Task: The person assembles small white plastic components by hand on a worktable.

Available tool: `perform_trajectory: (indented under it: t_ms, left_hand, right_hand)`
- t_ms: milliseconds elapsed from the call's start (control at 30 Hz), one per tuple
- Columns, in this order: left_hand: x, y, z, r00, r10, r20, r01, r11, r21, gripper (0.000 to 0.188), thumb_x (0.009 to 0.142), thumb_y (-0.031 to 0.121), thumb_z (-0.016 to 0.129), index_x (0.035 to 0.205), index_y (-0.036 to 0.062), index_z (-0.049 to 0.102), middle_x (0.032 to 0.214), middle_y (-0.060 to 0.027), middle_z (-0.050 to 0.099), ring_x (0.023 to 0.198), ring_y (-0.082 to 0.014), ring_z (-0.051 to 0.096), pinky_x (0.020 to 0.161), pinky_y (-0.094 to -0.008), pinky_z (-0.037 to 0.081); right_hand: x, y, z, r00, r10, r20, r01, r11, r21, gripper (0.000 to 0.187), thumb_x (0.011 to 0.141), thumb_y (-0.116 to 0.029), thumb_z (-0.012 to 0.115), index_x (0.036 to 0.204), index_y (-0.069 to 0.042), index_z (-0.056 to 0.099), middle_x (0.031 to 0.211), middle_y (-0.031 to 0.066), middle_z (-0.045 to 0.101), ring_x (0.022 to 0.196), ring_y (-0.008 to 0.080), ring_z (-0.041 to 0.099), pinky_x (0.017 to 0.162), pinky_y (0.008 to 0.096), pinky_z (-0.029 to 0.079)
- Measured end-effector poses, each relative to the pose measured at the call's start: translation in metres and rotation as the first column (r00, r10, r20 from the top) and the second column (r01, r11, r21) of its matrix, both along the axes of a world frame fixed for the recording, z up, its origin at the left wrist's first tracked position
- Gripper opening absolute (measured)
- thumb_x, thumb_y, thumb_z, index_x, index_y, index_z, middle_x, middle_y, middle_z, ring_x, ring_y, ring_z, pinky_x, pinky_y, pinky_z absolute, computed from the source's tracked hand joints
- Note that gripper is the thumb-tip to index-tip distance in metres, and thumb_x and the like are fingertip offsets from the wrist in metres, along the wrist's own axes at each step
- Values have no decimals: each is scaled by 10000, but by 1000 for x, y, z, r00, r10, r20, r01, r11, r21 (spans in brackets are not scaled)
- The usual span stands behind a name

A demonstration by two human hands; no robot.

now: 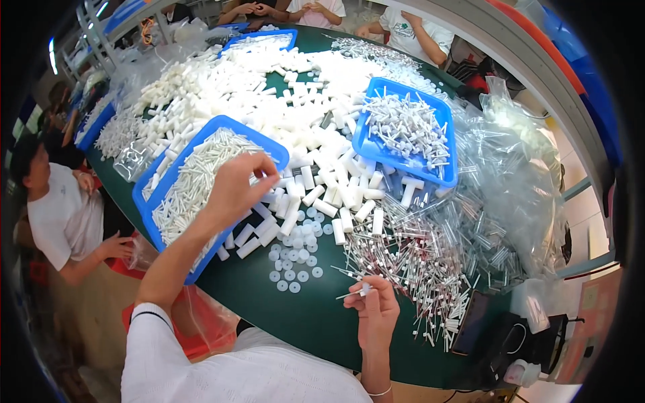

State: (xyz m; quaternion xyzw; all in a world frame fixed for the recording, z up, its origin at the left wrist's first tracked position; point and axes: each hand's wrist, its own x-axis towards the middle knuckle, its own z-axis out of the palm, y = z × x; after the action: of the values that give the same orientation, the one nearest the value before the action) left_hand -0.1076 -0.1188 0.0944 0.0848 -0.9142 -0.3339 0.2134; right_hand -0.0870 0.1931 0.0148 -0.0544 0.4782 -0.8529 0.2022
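My left hand (236,183) is raised over the near blue tray (283,156), fingers curled toward the thumb. Whether anything small is pinched in it I cannot make out. That tray holds a heap of thin white sticks (201,164). Lower right, my right hand (376,310) is closed on a thin metal rod with a small white piece (365,289) on it. Just beyond this hand lies a pile of thin rods with white and dark red parts (430,269). Flat translucent white discs (294,255) lie loose on the green table between my hands.
White foam-like cylinders (222,80) heap across the middle. Another blue tray (452,144) holds white stick parts. Clear plastic bags and tubes (504,174) crowd the right, with a dark phone (471,322) at the edge. Other people sit at the left (60,215) and far side.
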Motion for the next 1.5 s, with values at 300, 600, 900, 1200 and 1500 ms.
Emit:
perform_trajectory:
  t_ms: [300,600,900,1200,1500]
  left_hand:
    - [59,116,-56,915,-404,-16,286,618,732,173,863,61,699,1033,44,725,916,-44,687,811,-128,591,699,-252,450]
    - [66,119,-58,919,-388,-73,340,684,645,147,846,41,702,991,49,729,872,-45,672,802,-152,599,695,-275,445]
    - [66,116,-42,865,-494,-86,502,848,170,148,790,66,743,938,76,728,781,-63,690,657,-202,618,574,-307,466]
    - [65,108,-52,606,-772,190,61,284,957,154,935,94,626,981,-52,640,835,-95,704,756,-112,674,686,-230,539]
    - [-74,73,0,893,-447,-41,449,887,106,279,910,254,658,1070,28,688,924,-83,714,855,-162,667,768,-291,519]
  right_hand:
    - [-6,-15,18,966,-104,-238,106,994,-3,271,987,-177,560,1133,41,488,1059,179,628,890,246,685,808,338,579]
    - [11,-14,15,959,-56,-278,72,996,50,252,969,-137,589,1133,35,505,1067,158,633,912,216,678,804,301,566]
    - [3,-3,17,952,145,-270,0,881,474,187,924,-172,680,914,3,616,667,-14,564,578,23,446,514,179,359]
    - [19,7,6,945,219,-244,-104,905,412,193,836,-90,755,981,-16,650,784,8,633,682,58,592,594,194,468]
    - [-27,10,-2,582,467,-666,394,554,733,144,805,-27,673,941,-45,633,815,118,568,757,302,585,652,381,479]
